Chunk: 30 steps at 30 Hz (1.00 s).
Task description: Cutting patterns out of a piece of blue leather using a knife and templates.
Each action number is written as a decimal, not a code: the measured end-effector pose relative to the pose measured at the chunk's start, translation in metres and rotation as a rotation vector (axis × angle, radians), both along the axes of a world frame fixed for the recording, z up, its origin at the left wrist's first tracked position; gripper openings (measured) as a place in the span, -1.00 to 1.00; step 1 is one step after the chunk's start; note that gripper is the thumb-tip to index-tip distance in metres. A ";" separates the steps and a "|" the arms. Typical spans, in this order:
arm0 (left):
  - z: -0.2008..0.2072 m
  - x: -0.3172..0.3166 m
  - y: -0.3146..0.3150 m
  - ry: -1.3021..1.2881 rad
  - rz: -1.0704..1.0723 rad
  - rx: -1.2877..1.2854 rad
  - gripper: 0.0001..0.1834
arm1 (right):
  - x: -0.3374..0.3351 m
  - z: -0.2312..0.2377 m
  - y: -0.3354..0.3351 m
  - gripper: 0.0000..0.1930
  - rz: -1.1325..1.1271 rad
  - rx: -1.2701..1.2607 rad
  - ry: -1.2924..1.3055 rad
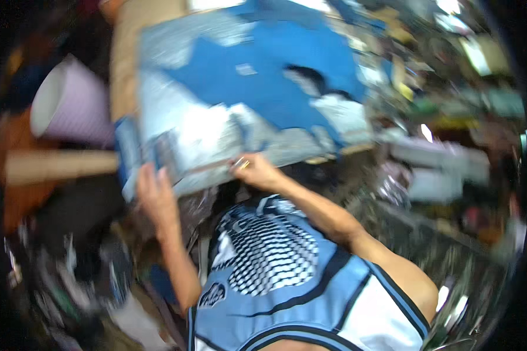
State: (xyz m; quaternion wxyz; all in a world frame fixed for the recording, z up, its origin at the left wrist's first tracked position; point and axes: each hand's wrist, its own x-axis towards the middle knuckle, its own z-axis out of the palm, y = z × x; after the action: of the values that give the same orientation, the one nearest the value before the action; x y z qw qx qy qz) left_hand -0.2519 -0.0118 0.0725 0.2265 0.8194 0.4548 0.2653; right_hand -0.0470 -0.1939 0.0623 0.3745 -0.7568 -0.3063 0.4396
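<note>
My left hand (pixel 156 196) is at the near left corner of a grey-topped work table (pixel 170 76), fingers stretched out and apart. Beside its fingertips is a rolled blue piece (pixel 129 146), and a smaller grey-blue object (pixel 165 149) lies close by; blur hides whether the hand touches them. My right hand (pixel 255 171) is closed at the table's near edge. A gold-coloured bit shows at its fingers, and a thin brown line runs leftward from them; what it grips cannot be made out. A large blue sheet (pixel 234 70) with ragged, irregular edges lies across the tabletop beyond both hands.
A lilac cylinder (pixel 79 105) with a pale open end lies left of the table, above a wooden board (pixel 61 167). Blurred clutter crowds the right side, including a pale box-like thing (pixel 439 158). More scraps (pixel 129 316) cover the lower left.
</note>
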 end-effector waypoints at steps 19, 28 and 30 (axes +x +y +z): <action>0.001 0.049 0.018 0.847 -0.195 0.239 -0.23 | 0.235 0.044 -0.242 -0.69 -0.660 -0.034 -1.044; -0.014 0.193 -0.080 0.647 -0.259 0.049 -0.27 | 0.441 0.031 -0.263 -0.67 -0.536 -0.511 -0.960; -0.011 0.214 -0.087 0.667 -0.237 0.020 -0.26 | 0.453 0.037 -0.257 -0.64 -0.514 -0.500 -0.919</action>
State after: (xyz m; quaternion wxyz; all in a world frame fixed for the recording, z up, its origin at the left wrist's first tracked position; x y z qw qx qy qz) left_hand -0.0383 -0.0990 0.0619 0.0868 0.9102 0.4028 -0.0406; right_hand 0.4060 -0.4506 0.0993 0.1078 -0.9854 -0.1306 0.0200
